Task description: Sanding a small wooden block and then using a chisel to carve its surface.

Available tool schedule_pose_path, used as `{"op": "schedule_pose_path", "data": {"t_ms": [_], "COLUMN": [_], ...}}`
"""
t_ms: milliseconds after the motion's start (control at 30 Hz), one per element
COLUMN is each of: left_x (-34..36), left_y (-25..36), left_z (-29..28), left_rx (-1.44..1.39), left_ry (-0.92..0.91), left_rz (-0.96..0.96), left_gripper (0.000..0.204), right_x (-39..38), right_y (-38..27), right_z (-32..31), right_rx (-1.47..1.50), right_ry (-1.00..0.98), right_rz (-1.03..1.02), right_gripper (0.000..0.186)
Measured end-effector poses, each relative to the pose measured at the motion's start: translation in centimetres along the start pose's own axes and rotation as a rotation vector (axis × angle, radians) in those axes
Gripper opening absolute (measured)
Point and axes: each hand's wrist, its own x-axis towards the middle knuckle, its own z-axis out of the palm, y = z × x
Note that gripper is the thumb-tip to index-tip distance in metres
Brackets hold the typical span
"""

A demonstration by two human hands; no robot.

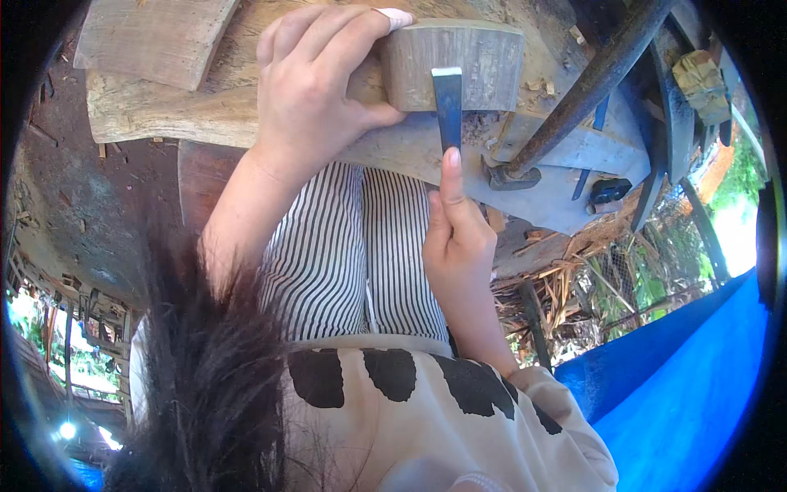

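Observation:
A thick block of brown-grey wood (484, 61) with a curved top edge stands on the wooden bench. My left hand (316, 70) is wrapped round its left end, thumb at the near lower corner and a pale wrap on one fingertip. My right hand (459, 221) grips a chisel (448, 111) from below, its index finger stretched along the dark blade. The bright flat edge of the chisel points away from me, in front of the block's near face; whether it touches the wood I cannot tell. The chisel's handle is hidden in my fist.
A flat wooden board (152, 41) lies at the far left of the bench (172, 107). To the right, a hammer-like tool with a long dark handle (590, 82) leans across the bench near a small black object (611, 191). Wood chips lie about. A blue tarp (689, 377) hangs at the lower right.

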Motion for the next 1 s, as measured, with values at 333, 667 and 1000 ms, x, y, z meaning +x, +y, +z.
{"op": "schedule_pose_path", "data": {"t_ms": [333,667,1000], "left_x": [0.1,0.8,1.7], "left_y": [-0.3,-0.2,0.7], "left_z": [-0.2,-0.2,-1.5], "left_rx": [0.049,0.046,0.129], "left_ry": [-0.064,-0.018,-0.172], "left_rz": [0.011,0.125,0.085], "left_gripper": [0.08,0.069,0.069], "right_x": [1.1,1.0,0.9], "right_y": [-0.3,0.0,-0.2], "right_z": [-0.2,-0.4,-0.3], "right_rx": [-0.007,-0.009,0.025], "right_ry": [0.007,-0.031,-0.016], "right_rz": [0.024,0.005,0.051], "right_gripper": [0.058,0.055,0.059]}}
